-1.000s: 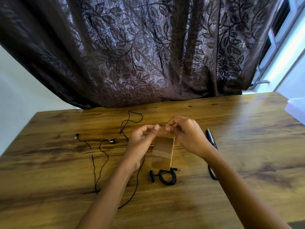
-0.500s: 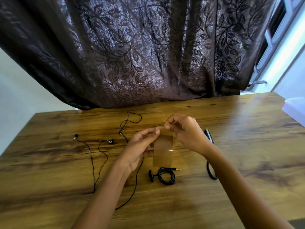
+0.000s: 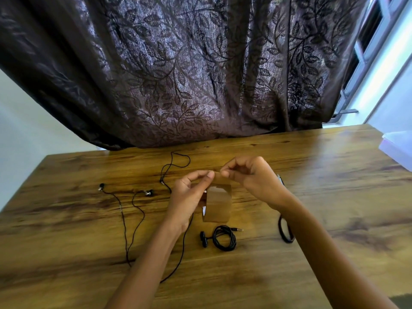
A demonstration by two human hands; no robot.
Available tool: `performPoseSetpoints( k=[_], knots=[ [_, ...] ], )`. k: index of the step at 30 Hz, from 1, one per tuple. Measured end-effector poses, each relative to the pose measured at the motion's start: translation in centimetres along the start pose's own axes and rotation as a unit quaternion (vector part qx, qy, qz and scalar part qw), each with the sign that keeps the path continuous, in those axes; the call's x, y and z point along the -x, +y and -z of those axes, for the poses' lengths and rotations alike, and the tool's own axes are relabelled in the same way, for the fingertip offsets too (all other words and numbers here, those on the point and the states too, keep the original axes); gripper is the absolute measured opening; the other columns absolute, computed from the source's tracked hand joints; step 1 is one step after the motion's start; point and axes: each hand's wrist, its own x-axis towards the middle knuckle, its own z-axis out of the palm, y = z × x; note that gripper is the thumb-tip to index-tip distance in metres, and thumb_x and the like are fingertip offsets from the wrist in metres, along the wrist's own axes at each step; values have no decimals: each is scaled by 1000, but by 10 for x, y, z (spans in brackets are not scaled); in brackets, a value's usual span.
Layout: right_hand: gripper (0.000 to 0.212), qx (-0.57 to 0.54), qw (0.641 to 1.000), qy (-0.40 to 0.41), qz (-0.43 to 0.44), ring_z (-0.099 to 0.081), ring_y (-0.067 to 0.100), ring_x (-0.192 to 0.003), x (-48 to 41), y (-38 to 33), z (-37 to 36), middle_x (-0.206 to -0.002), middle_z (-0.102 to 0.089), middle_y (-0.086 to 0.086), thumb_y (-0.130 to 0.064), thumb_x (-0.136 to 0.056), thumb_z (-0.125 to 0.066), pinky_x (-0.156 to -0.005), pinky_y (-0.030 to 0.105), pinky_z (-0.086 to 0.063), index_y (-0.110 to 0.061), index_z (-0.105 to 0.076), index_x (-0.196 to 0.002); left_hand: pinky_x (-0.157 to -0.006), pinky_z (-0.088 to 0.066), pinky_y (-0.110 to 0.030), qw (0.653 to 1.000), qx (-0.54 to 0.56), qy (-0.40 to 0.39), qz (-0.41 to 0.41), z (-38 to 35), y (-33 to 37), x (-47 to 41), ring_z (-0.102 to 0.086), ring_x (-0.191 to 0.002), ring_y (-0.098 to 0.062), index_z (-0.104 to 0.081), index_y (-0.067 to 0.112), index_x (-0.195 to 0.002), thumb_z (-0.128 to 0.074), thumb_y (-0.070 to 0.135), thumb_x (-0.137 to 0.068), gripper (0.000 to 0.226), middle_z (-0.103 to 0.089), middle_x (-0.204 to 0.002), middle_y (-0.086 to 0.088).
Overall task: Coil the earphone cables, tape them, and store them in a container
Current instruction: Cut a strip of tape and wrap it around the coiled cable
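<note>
A strip of clear brown tape (image 3: pixel 218 202) hangs above the wooden table (image 3: pixel 323 197), its top edge held between both hands. My left hand (image 3: pixel 189 197) pinches its upper left corner and my right hand (image 3: pixel 252 177) pinches its upper right. Below the tape lies a coiled black earphone cable (image 3: pixel 224 237) with its earbuds to the left and its jack plug pointing right. A second black earphone (image 3: pixel 133 215) lies uncoiled on the left, its cable running under my left forearm.
A black-handled tool (image 3: pixel 285 228), mostly hidden, lies behind my right wrist. A pale translucent container (image 3: pixel 399 148) sits at the right table edge. A dark leaf-patterned curtain (image 3: pixel 189 74) hangs along the far edge of the table.
Both hands have shifted slightly and the hanging tape strip has turned its broad face more toward me. The earphones on the table have not moved.
</note>
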Motion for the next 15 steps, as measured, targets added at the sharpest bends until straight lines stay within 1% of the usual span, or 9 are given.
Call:
performPoseSetpoints(
  k=[1,3,5,7,9,11,12,13,15],
  knots=[
    [7,-37,999,3,-9,-65,10,-77,1,0,1,-83,-70,-1,-10,-83,-65,-69,19,-52,-15,-69,-88,-60,-53,-27,1000,-7,9,-14,-1,0,1,-67,-68,-11,-69,28,-83,-65,26,-82,5,-72,-71,5],
    [13,-112,993,5,-32,-65,4,-80,3,0,2,-88,-70,-1,-7,-84,-64,-72,15,-50,-13,-68,-95,-68,-54,-27,998,-30,20,-46,-3,0,1,-68,-77,-13,-70,30,-81,-65,27,-83,5,-73,-78,6],
    [18,-172,984,8,-54,-66,5,-86,6,1,2,-93,-71,0,-5,-84,-62,-74,16,-50,-13,-66,-99,-72,-53,-23,996,-53,18,-69,-6,1,1,-68,-81,-12,-70,29,-83,-65,27,-83,5,-73,-83,7],
    [20,-198,978,15,-66,-66,9,-91,8,1,2,-98,-72,0,-4,-85,-61,-79,20,-51,-16,-66,-100,-72,-54,-22,995,-61,15,-74,-10,1,2,-68,-82,-11,-70,28,-85,-64,26,-84,6,-73,-84,7],
    [18,-222,971,23,-82,-67,16,-96,8,-1,2,-102,-71,4,-7,-88,-56,-86,28,-51,-13,-65,-103,-73,-55,-30,997,-51,20,-55,-13,1,3,-69,-79,-15,-69,28,-83,-63,26,-85,7,-73,-81,5],
    [20,-263,958,33,-113,-67,24,-97,8,-3,5,-105,-70,8,-16,-92,-50,-89,36,-49,-9,-64,-105,-74,-55,-37,999,-34,25,-30,-14,-1,5,-69,-79,-21,-68,29,-81,-61,27,-86,9,-73,-80,0],
    [22,-276,952,41,-124,-67,26,-98,8,-3,6,-106,-70,9,-20,-93,-49,-89,38,-48,-9,-64,-104,-76,-54,-41,999,-36,27,-24,-13,-2,4,-68,-81,-24,-68,31,-80,-61,28,-86,10,-72,-81,-2],
    [23,-279,950,52,-129,-66,26,-98,8,-3,6,-105,-70,8,-22,-92,-50,-90,39,-48,-9,-64,-104,-76,-54,-43,999,-38,27,-22,-13,-3,5,-67,-82,-25,-68,32,-78,-60,30,-86,11,-72,-80,-2],
    [23,-286,946,76,-134,-66,22,-100,11,1,6,-105,-70,7,-22,-90,-53,-91,35,-49,-8,-64,-104,-70,-53,-41,998,-37,32,-25,-12,-2,6,-65,-75,-20,-67,33,-77,-59,31,-87,14,-69,-73,0]
  ],
)
